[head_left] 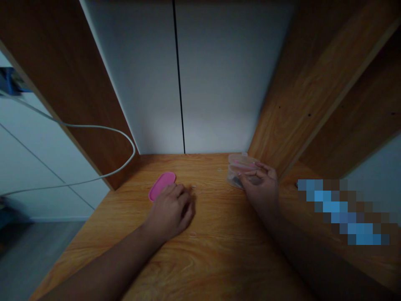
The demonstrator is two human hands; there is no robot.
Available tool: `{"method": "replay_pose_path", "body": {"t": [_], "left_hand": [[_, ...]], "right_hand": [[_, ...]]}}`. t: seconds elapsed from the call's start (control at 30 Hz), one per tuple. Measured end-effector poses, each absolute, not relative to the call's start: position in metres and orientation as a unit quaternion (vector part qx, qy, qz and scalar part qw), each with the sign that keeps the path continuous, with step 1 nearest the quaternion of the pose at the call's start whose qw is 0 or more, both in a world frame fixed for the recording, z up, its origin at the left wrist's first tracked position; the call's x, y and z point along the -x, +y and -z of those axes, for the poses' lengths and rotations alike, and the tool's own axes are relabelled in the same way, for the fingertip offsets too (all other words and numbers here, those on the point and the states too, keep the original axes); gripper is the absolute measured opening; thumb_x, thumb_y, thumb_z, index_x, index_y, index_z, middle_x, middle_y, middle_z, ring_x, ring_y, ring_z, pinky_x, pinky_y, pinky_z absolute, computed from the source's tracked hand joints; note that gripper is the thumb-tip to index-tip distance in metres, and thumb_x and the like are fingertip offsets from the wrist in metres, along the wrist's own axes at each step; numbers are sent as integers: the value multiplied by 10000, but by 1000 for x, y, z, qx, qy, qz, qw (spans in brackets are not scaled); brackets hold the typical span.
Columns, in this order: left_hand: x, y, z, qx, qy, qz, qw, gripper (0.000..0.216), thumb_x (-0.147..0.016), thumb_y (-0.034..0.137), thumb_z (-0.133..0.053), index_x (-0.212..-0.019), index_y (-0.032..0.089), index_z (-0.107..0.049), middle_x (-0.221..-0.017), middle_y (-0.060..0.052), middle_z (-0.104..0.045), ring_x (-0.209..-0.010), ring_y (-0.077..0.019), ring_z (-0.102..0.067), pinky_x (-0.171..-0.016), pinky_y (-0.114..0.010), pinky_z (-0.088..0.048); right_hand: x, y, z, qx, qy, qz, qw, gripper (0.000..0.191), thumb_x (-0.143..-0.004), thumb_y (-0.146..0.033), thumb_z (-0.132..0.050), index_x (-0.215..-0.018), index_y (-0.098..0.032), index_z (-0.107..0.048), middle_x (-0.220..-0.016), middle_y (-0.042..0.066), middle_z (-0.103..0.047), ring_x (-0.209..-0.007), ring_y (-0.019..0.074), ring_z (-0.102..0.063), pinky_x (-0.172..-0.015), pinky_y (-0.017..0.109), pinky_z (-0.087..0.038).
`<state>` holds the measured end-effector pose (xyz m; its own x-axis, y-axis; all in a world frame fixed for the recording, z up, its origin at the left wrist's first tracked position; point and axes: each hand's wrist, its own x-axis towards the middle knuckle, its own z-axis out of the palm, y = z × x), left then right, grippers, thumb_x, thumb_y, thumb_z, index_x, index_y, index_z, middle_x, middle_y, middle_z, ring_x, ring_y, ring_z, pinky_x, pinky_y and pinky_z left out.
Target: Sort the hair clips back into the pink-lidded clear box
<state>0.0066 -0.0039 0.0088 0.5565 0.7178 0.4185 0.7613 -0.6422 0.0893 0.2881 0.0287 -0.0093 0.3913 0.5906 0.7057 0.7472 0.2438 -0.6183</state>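
Observation:
On the wooden surface, my left hand [171,211] rests with its fingers curled down, fingertips hidden; whether anything is in them I cannot make out. It overlaps the near right end of a pink oval lid [161,187] lying flat. Further right, my right hand [261,186] grips the right side of a small clear plastic container [232,174], thumb in front and fingers over the top. Something pink and something dark show through the container. Small pale rings lie about: one [194,187] just beyond my left hand, another [219,170] left of the container, and a third [193,235] nearer me.
A white panel [150,83] with a dark vertical seam closes off the back. Wooden uprights stand at the left [72,83] and right [294,96]. A pale cable [103,126] loops in from the left. A pixelated patch covers part of the right side.

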Motion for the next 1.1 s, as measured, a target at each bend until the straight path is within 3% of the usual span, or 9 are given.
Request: {"method": "replay_pose_path", "body": {"t": [0.1, 0.2, 0.27, 0.43, 0.53, 0.6, 0.77, 0.97, 1.1], "left_hand": [[-6, 2, -6, 863, -441, 245, 30, 269, -925, 272, -490, -1120, 187, -655, -1117, -136, -661, -1031, -308, -599, -877, -483, -471], [-4, 6, -2, 882, -406, 237, -16, 484, -949, 281, -488, -1430, 229, -467, -1424, -125, -554, -1313, -324, -491, -1050, -553, -386], [-3, 7, 2, 898, -382, 214, -38, 543, -959, 315, -492, -1486, 224, -398, -1494, -130, -491, -1391, -321, -427, -1110, -577, -332], [-3, 5, 3, 906, -352, 223, -78, 426, -944, 288, -508, -1351, 173, -564, -1411, -152, -571, -1305, -294, -535, -1088, -495, -426], [-5, 3, 0, 900, -347, 248, -88, 312, -940, 243, -502, -1204, 172, -653, -1237, -139, -653, -1149, -276, -613, -999, -448, -498], [-6, 1, -2, 901, -340, 253, -91, 277, -946, 235, -494, -1152, 179, -669, -1137, -126, -660, -1072, -265, -618, -949, -431, -510], [-8, -2, -6, 902, -347, 244, -80, 202, -948, 258, -499, -1028, 167, -661, -982, -107, -644, -951, -254, -598, -865, -412, -497], [-7, -2, -5, 916, -325, 229, -46, 174, -936, 221, -479, -840, 176, -618, -818, -71, -646, -795, -225, -586, -744, -360, -475], [-4, -3, -3, 910, -308, 272, -49, 166, -912, 204, -480, -806, 183, -605, -742, -56, -627, -719, -203, -572, -675, -329, -446]], "right_hand": [[-280, 23, 5, 627, -544, 94, 550, 149, -740, -357, -745, -715, -218, -698, -1184, 110, -580, -1159, 325, -559, -1032, 572, -409], [-273, 15, -4, 637, -554, 126, 521, 44, -741, -273, -697, -729, -230, -694, -1216, 106, -596, -1206, 352, -530, -1040, 615, -365], [-269, 9, -10, 621, -573, 150, 512, 33, -754, -244, -662, -748, -232, -692, -1241, 108, -584, -1254, 372, -497, -1047, 645, -338], [-257, -6, -17, 472, -705, 157, 505, 104, -793, -178, -608, -846, -243, -670, -1341, 90, -494, -1351, 355, -426, -1095, 629, -340], [-246, -12, -12, 387, -823, 78, 408, 199, -820, -110, -564, -936, -238, -663, -1349, 98, -519, -1354, 314, -441, -1100, 586, -389], [-239, -15, -6, 377, -866, 21, 328, 300, -855, -107, -537, -1113, -216, -645, -1410, 129, -498, -1378, 295, -425, -1109, 549, -409], [-222, -15, 10, 460, -860, -10, 222, 559, -915, -235, -521, -1439, -65, -427, -1544, 223, -363, -1474, 331, -277, -1183, 529, -327], [-186, 11, 11, 577, -806, -4, 135, 563, -927, -181, -451, -1440, 45, -405, -1590, 272, -248, -1510, 348, -155, -1220, 462, -236], [-164, 50, 7, 664, -735, 9, 139, 654, -927, -252, -485, -1429, 142, -341, -1551, 379, -215, -1487, 447, -140, -1193, 570, -164]]}}
